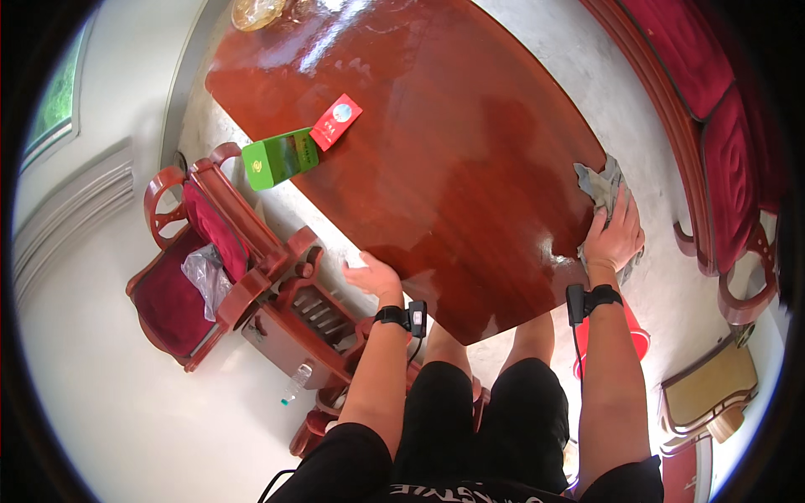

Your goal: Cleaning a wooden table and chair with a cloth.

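Note:
Before me is a glossy reddish-brown wooden table [390, 195], its surface showing reflections. My right hand [616, 236] presses a crumpled grey cloth [605, 183] against the table's right edge, and part of the cloth hangs over the side. At the near left edge, my left hand [375, 276] holds nothing, its fingers loosely apart. Whether it touches the edge I cannot tell. Toward the table's left side lie a green box [283, 159] and a red packet [336, 122] that touch or nearly touch; both bear writing.
An amber glass dish [256, 14] stands at the far left of the table. To the left, a wooden armchair [166, 295] holds a clear plastic bag [207, 276]; a plastic bottle [299, 381] is nearby. A red bucket [636, 342] and a red-cushioned wooden sofa [729, 157] are on the right.

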The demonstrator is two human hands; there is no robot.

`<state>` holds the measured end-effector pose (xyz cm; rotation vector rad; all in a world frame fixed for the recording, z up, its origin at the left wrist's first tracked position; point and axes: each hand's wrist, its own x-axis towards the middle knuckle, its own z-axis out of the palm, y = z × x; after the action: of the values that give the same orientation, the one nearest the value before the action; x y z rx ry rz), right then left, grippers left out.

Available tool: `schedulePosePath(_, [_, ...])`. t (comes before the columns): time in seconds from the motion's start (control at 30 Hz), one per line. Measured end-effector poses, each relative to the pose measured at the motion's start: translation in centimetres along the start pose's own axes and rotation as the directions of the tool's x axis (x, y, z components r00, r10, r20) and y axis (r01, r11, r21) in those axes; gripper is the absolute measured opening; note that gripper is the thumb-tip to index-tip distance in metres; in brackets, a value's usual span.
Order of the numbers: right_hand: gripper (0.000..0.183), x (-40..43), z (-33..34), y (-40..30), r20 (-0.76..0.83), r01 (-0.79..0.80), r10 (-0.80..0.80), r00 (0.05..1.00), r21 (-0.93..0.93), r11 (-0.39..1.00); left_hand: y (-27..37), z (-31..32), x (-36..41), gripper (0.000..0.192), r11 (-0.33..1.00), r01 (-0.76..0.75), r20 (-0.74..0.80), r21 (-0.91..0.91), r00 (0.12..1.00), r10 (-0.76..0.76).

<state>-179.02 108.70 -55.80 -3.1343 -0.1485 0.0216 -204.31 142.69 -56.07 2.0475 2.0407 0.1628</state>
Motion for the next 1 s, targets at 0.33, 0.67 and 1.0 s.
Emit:
schedulePosePath(0.33, [0.062, -0.3, 0.8, -1.0, -0.019, 0.092, -0.093, 0.995, -0.049, 0.995, -1.8, 2.8, -1.0, 0.047, 0.882, 0.471, 0.148, -0.032, 0.875, -0.462])
schedulePosePath(0.67, [0.06, -9.5, -1.6, -16.1, 0.152, 0.698, -0.768, 0.622, 0.337, 0.632, 0.6, 1.6, -1.8, 0.051, 0.866, 0.499, 0.155, -0.017, 0.857, -0.491])
schedulePosePath(1.0, [0.055, 14.2, -0.1, -23.3, -0.127, 0.904, -0.958, 0.255, 0.383, 0.19, 3.1, 1.9, -2.3, 0.057, 0.718, 0.642, 0.175, -0.267, 0.765, -0.619])
